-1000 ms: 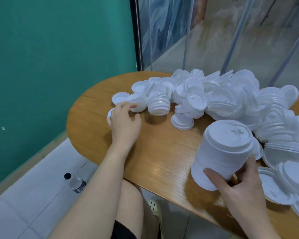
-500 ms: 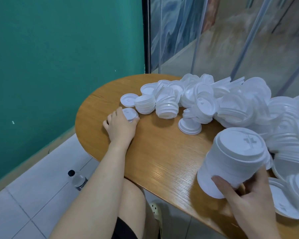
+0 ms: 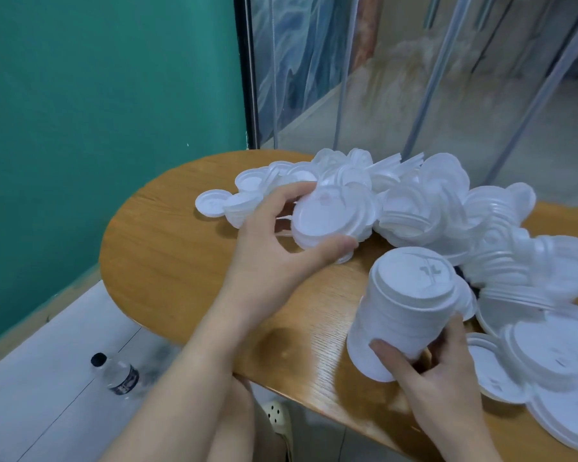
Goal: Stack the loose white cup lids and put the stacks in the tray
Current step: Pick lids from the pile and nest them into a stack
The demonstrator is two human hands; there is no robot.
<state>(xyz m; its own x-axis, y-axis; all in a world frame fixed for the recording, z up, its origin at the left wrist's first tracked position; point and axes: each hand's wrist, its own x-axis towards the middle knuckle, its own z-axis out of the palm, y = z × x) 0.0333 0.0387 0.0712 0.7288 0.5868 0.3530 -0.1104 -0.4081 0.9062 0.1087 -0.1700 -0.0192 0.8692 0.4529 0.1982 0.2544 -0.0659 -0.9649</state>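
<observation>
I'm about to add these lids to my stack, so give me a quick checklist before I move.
1. Left hand grips the small bunch of lids: ok.
2. Right hand holds the tall stack near its base: ok.
3. Stack top uncovered: ok.
4. Stack upright: not ok, it tilts.
5. Bunch's lids all facing one way: cannot tell.
6. Tray within reach: cannot tell, none in view.

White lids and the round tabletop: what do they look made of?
White cup lids: likely thin moulded plastic, matte and slightly translucent at the rims, with embossed marks. Round wooden tabletop: wood or wood-look veneer, visible grain, glossy finish with glare near the front edge.
</observation>
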